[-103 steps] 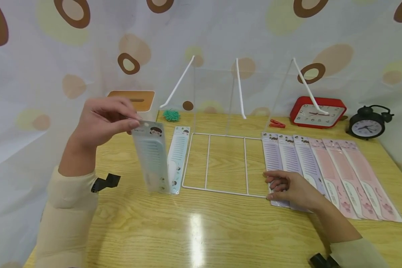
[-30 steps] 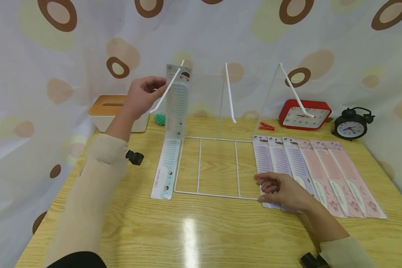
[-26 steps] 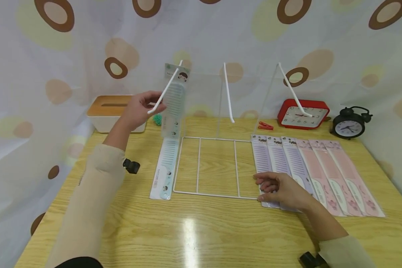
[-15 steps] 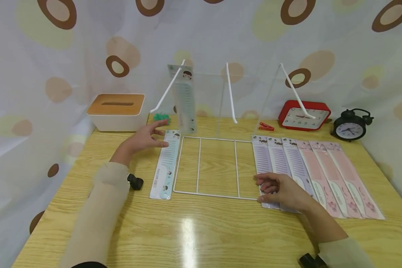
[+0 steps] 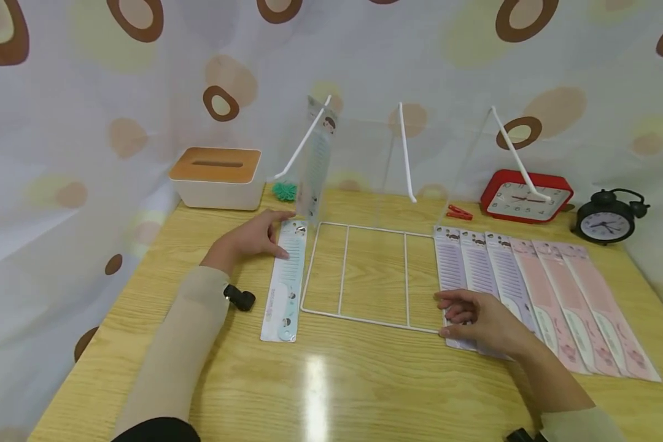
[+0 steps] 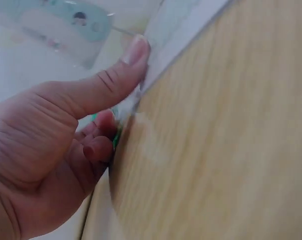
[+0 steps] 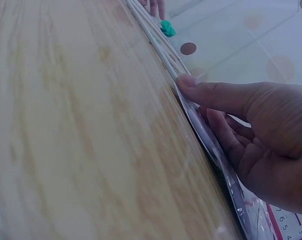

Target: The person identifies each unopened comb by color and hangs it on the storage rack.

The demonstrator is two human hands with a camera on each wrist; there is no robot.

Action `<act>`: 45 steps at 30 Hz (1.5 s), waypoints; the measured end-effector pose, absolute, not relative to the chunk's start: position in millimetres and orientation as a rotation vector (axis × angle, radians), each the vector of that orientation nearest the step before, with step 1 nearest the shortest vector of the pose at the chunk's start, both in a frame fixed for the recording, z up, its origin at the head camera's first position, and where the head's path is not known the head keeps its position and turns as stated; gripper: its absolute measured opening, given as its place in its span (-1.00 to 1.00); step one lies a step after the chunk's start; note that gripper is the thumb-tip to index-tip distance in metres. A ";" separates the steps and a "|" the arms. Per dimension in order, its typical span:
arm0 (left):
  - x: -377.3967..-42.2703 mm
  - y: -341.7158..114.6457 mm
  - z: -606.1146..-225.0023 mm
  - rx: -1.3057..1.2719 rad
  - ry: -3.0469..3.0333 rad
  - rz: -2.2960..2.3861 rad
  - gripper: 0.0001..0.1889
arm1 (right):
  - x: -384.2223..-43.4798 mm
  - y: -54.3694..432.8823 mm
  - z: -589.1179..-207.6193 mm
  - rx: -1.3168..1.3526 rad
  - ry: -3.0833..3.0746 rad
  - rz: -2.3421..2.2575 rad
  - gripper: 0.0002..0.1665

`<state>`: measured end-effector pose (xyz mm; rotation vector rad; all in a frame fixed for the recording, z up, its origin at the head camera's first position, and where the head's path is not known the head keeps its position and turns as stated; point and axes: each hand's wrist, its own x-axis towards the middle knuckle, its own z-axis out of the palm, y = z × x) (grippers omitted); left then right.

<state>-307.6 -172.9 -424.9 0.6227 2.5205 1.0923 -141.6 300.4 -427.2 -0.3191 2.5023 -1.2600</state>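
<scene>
In the head view my left hand (image 5: 254, 239) is at the upper part of a light blue striped packet (image 5: 285, 288) lying on the table, its thumb touching the packet. The left wrist view shows the thumb at the packet's edge, with a gap between it and the curled fingers. A second light blue packet (image 5: 316, 159) hangs tilted on the left hook (image 5: 304, 144) of a white wire display rack (image 5: 371, 320). My right hand (image 5: 483, 322) holds the front right corner of the rack's base between thumb and curled fingers. The right wrist view shows that thumb on the white wire.
Overlapping purple packets (image 5: 477, 264) and pink packets (image 5: 591, 294) lie at the right. Behind stand a red clock (image 5: 527, 195), a black alarm clock (image 5: 604, 218) and a tissue box (image 5: 217, 178). A red clip (image 5: 459, 212) and a green pom-pom (image 5: 284, 191) lie near the rack.
My left hand carried a light blue packet up to the rack's left hook, let go of it, then came down to the packet on the table. The right hand stays at the rack's corner.
</scene>
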 end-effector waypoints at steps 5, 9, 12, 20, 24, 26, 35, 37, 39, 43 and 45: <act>-291.7 -179.1 -422.4 0.538 2.545 1.105 -0.25 | -139.7 302.3 -428.0 -0.322 2.470 -1.304 -0.16; -283.0 -183.9 -408.3 0.463 2.610 1.128 -0.54 | -139.8 301.4 -429.4 -0.340 2.443 -1.331 -0.17; -278.0 -184.6 -389.8 0.472 2.632 1.195 -0.60 | -140.3 301.0 -428.7 -0.356 2.453 -1.320 -0.18; -247.7 -179.1 -332.9 0.611 2.503 1.569 -0.78 | -142.1 301.4 -426.9 -0.330 2.492 -1.279 -0.18; -225.8 -172.8 -311.1 0.771 2.381 1.792 -0.90 | -142.0 301.3 -426.6 -0.325 2.492 -1.272 -0.17; -214.9 -167.9 -303.4 0.901 2.289 1.941 -0.94 | -141.9 301.1 -427.0 -0.337 2.492 -1.276 -0.18; -179.0 -144.3 -280.9 1.213 1.980 2.525 -0.93 | -142.0 301.5 -426.5 -0.354 2.466 -1.305 -0.22; -174.9 -141.4 -277.2 1.153 1.985 2.602 -0.92 | -142.0 301.5 -426.2 -0.353 2.466 -1.307 -0.23; -172.2 -139.8 -274.4 1.113 1.955 2.668 -0.93 | -141.9 301.4 -426.3 -0.350 2.464 -1.310 -0.24; -169.2 -138.8 -271.9 1.080 1.884 2.755 -0.95 | -141.2 300.8 -427.4 -0.328 2.465 -1.306 -0.25; -168.8 -138.0 -271.2 1.063 1.886 2.768 -0.94 | -141.1 300.9 -427.7 -0.326 2.471 -1.299 -0.25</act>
